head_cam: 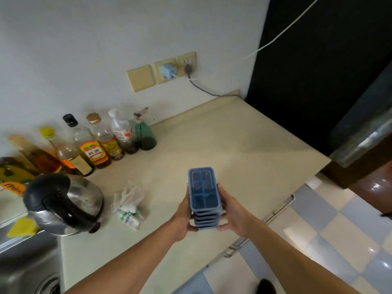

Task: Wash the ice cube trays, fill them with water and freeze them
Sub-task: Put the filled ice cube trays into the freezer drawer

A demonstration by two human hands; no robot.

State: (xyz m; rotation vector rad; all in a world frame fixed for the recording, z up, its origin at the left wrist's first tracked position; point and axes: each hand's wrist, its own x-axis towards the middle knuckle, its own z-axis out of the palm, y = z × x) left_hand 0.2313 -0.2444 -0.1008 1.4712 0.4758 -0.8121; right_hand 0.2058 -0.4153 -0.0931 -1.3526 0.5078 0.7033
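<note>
**Carrying step.** A stack of blue ice cube trays (pixel 204 192) is held level in the air, to the right of the kettle (pixel 63 204) and above the pale worktop (pixel 233 145). The left grip (pixel 182 217) and right grip (pixel 232 213) are clamped on its two long sides, fingers curled round the lower trays.

The stack is whole and the top tray is lidded, so this is judged a transfer. No washing is under way, and whether it is yet to come cannot be told. If it is, the next move calls for bringing the stack to the sink (pixel 25 268), just below-left of the kettle, setting it down, then separating trays and lids.

**Containers.** The top tray's clear lid shows dark compartments, but whether they hold water cannot be told. Behind the kettle stands a row of bottles (pixel 93 143), part-filled with amber and dark liquids. The kettle's contents are hidden. Just right of the kettle lies a crumpled bag (pixel 127 204).
</note>
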